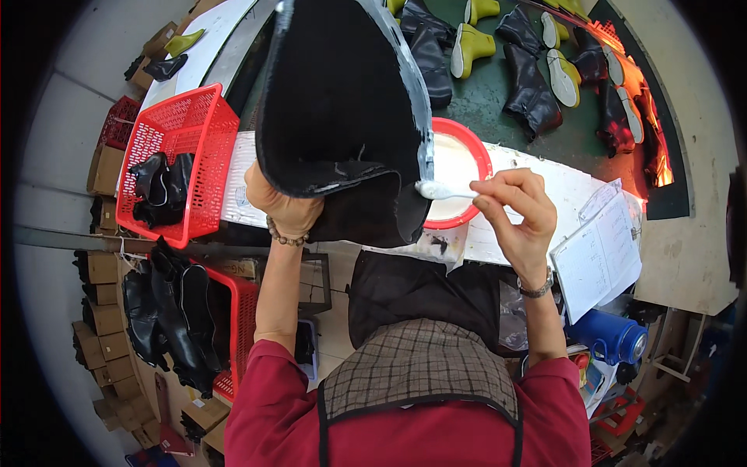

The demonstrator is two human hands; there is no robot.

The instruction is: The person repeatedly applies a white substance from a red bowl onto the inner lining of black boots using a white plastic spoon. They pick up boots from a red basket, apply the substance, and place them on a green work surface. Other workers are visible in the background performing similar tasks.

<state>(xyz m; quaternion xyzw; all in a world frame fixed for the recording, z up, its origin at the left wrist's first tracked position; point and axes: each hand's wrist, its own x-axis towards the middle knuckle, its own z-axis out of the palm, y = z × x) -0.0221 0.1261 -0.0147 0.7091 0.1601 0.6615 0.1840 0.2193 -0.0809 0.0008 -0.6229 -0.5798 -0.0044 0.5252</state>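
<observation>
My left hand (286, 206) is closed around the lower left side of a large black boot upper (334, 101), held up in front of me with its dark inner side showing. A band of wet white paste (418, 86) runs down its right edge. Between the thumb and fingers of my right hand (521, 214) is a small white brush (447, 191), its paste-covered head at the upper's lower right edge. Just behind the brush stands a red basin (480, 152) with white paste in it, partly hidden by the upper.
A red basket (206, 148) with black boots stands at the left, another (243, 327) below it. Black boots (533, 93) and yellow-green shoe lasts (471, 48) lie on a green conveyor (486, 109) beyond the white bench. Papers (595, 253) and a blue jug (607, 335) are at right.
</observation>
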